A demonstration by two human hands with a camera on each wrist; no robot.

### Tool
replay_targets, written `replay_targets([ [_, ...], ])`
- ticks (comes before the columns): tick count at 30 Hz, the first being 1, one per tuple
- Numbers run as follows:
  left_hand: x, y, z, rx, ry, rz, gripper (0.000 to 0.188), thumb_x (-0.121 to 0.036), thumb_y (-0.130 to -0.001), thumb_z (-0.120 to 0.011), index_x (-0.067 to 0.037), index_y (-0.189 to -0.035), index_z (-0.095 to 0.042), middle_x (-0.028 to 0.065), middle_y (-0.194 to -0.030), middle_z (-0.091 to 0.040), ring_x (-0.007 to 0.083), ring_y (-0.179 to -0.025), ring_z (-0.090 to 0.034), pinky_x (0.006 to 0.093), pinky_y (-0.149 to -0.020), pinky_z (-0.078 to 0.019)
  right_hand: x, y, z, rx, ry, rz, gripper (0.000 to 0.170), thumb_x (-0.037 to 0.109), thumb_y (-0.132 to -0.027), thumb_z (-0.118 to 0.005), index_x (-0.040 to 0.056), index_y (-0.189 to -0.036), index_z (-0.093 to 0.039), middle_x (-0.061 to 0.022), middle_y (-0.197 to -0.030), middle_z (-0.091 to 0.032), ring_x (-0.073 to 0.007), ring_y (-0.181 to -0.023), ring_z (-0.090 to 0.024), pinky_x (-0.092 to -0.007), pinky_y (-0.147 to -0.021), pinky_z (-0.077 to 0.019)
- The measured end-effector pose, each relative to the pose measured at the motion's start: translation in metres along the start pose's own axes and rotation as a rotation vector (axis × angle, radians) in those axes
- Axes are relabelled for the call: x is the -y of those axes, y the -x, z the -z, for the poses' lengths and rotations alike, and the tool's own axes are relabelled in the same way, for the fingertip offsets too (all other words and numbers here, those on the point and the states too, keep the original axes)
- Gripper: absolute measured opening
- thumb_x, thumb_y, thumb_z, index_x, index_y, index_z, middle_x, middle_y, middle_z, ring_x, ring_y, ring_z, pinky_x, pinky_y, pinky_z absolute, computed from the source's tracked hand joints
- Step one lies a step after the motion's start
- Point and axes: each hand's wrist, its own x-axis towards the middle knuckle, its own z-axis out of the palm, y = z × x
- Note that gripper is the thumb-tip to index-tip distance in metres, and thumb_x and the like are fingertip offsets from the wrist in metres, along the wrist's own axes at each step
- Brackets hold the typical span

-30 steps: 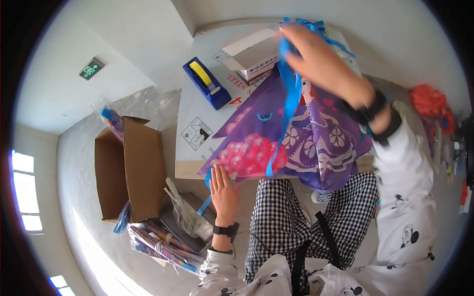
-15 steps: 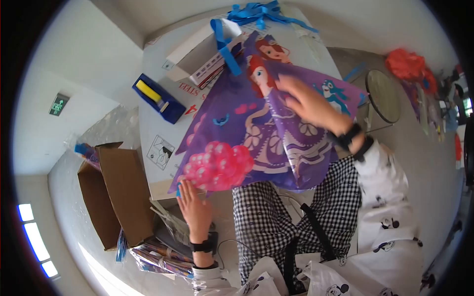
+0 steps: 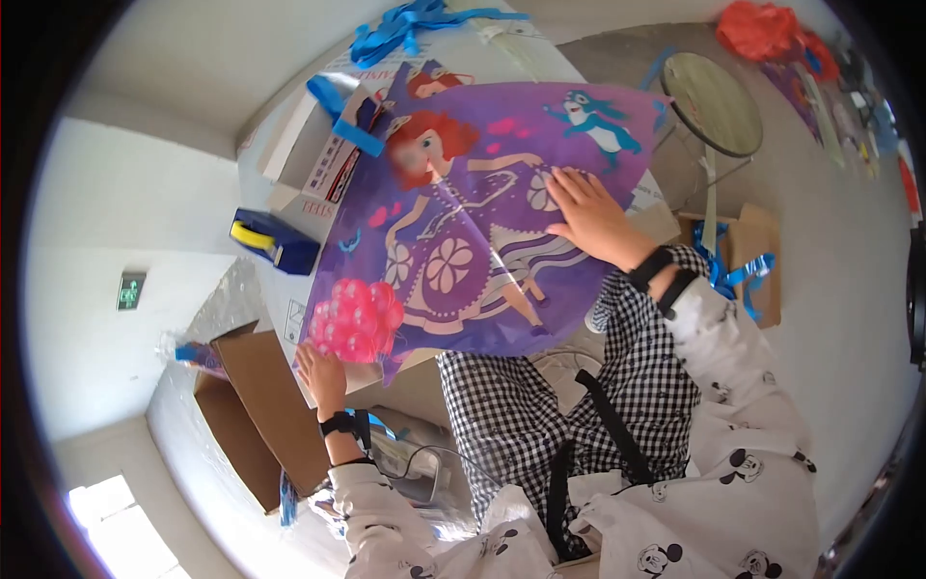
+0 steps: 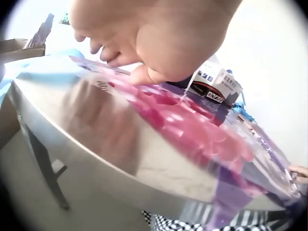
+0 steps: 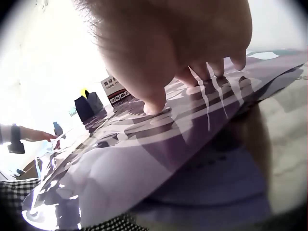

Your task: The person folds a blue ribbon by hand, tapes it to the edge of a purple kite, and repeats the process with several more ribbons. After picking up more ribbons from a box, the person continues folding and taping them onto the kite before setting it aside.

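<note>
- Pale walls point(image 3: 183, 183) and a grey floor point(image 3: 839, 328) surround a white-topped worktop point(image 3: 453, 48).
- Right grip point(image 3: 600, 227): bare hand, fingers straight and slightly spread, fingertips resting on the sheet, nothing clasped.
- Left grip point(image 3: 323, 374): fingers extended at the sheet's left corner, beside the printed balloons, clasping nothing.
- Glossy purple plastic sheet point(image 3: 473, 217) lies spread across the worktop, its lower edge overhanging the near side. It shows a red-haired figure in a purple gown, a pink balloon cluster and a teal animal; a pale line slants down its middle. Another red-haired print shows past its top edge.
- White printed cardboard box point(image 3: 323, 169), just beyond the sheet, has a flat blue ribbon point(image 3: 347, 125) draped over it; its inside is hidden.
- Blue tape dispenser point(image 3: 289, 253) carries a yellow roll point(image 3: 253, 237).
- Brown cardboard carton point(image 3: 280, 405), left of the worktop: a colourful wrapped bundle point(image 3: 200, 355) pokes out.
- Small brown open carton point(image 3: 765, 227), right: shiny blue strips point(image 3: 748, 275) inside.
</note>
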Motion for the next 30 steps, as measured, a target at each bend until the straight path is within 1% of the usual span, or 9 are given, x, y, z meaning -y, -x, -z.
replay_targets([
  [2,-0.023,0.002,-0.008,-0.241,0.015,-0.07,0.064,-0.019,-0.096,-0.047,0.003,-0.153,-0.026,0.023,-0.159,-0.028,0.0364,-0.15,-0.021,0.0503,-0.121,-0.0179,0.002,-0.013,-0.007,-0.049,-0.011,-0.047,0.077,0.047,-0.093,-0.059,0.0,-0.149,-0.036,-0.019,-0.155,-0.035,-0.0347,-0.145,-0.031,-0.0513,-0.117,-0.0268],
  [4,-0.112,0.037,0.022,-0.298,0.233,-0.388,0.067,-0.014,-0.093,-0.053,0.003,-0.152,-0.027,0.0235,-0.159,-0.027,0.0368,-0.149,-0.022,0.05,-0.121,-0.0195,0.006,-0.021,-0.013,-0.109,-0.034,-0.094,0.077,0.048,-0.091,-0.061,-0.0001,-0.148,-0.037,-0.0186,-0.155,-0.036,-0.0353,-0.145,-0.031,-0.0521,-0.116,-0.0273],
  [6,-0.197,0.082,0.042,0.024,0.54,-0.586,0.069,-0.017,-0.095,-0.055,0.004,-0.153,-0.024,0.0243,-0.16,-0.024,0.0385,-0.149,-0.021,0.0503,-0.12,-0.021,0.012,-0.032,-0.006,-0.073,-0.032,-0.156,0.078,0.05,-0.094,-0.056,0.0028,-0.151,-0.032,-0.018,-0.157,-0.032,-0.0337,-0.147,-0.028,-0.0512,-0.118,-0.0246],
  [8,-0.268,0.112,0.005,0.112,0.469,-0.775,0.075,-0.026,-0.095,-0.059,0.006,-0.153,-0.023,0.0266,-0.157,-0.028,0.0405,-0.149,-0.022,0.0497,-0.12,-0.0198,0.014,-0.046,-0.016,-0.18,-0.066,-0.203,0.078,0.048,-0.092,-0.061,0.0023,-0.149,-0.035,-0.0179,-0.155,-0.036,-0.0356,-0.145,-0.031,-0.0533,-0.117,-0.0254],
  [12,-0.299,0.101,-0.023,0.033,0.216,-0.724,0.086,-0.037,-0.094,-0.061,0.007,-0.153,-0.018,0.0249,-0.16,-0.021,0.0387,-0.15,-0.018,0.0519,-0.12,-0.0187,0.027,-0.036,0.006,-0.206,-0.217,-0.266,0.075,0.035,-0.085,-0.072,0.0002,-0.144,-0.041,-0.0211,-0.148,-0.043,-0.0364,-0.14,-0.038,-0.0553,-0.114,-0.0278],
  [16,-0.305,0.084,-0.021,0.003,0.152,-0.702,0.082,-0.04,-0.097,-0.056,0.003,-0.155,-0.018,0.0225,-0.162,-0.018,0.0351,-0.152,-0.015,0.0512,-0.121,-0.0172,0.03,0.058,0.066,-0.384,-0.392,-0.158,0.061,0.023,-0.088,-0.07,0.002,-0.14,-0.046,-0.0194,-0.143,-0.046,-0.0341,-0.138,-0.041,-0.051,-0.113,-0.0322],
  [19,-0.308,0.072,-0.032,-0.075,0.144,-0.686,0.076,-0.042,-0.101,-0.05,0.0,-0.156,-0.019,0.0212,-0.162,-0.019,0.0347,-0.151,-0.016,0.0503,-0.121,-0.0171,0.008,0.15,0.084,-0.491,-0.64,-0.327,0.044,0.015,-0.09,-0.067,0.003,-0.13,-0.054,-0.0154,-0.135,-0.055,-0.0309,-0.127,-0.051,-0.0453,-0.107,-0.0391],
  [26,-0.316,0.047,-0.065,-0.284,0.183,-0.571,0.066,-0.041,-0.104,-0.044,-0.001,-0.154,-0.027,0.0207,-0.161,-0.025,0.0362,-0.149,-0.024,0.0482,-0.12,-0.0225,-0.059,0.343,-0.054,-0.451,-0.699,-1.191,0.023,0.006,-0.088,-0.064,0.0043,-0.111,-0.061,-0.0149,-0.108,-0.063,-0.0319,-0.103,-0.062,-0.0382,-0.089,-0.0499],
  [30,-0.316,0.049,-0.061,-0.397,0.301,-0.697,0.061,-0.037,-0.104,-0.046,0.001,-0.15,-0.034,0.0212,-0.158,-0.03,0.0385,-0.146,-0.028,0.0504,-0.118,-0.0255,-0.093,0.411,-0.188,-0.182,-0.603,-1.339,0.022,0.007,-0.086,-0.061,0.0022,-0.108,-0.061,-0.0168,-0.105,-0.065,-0.033,-0.103,-0.063,-0.0406,-0.088,-0.0506],
])
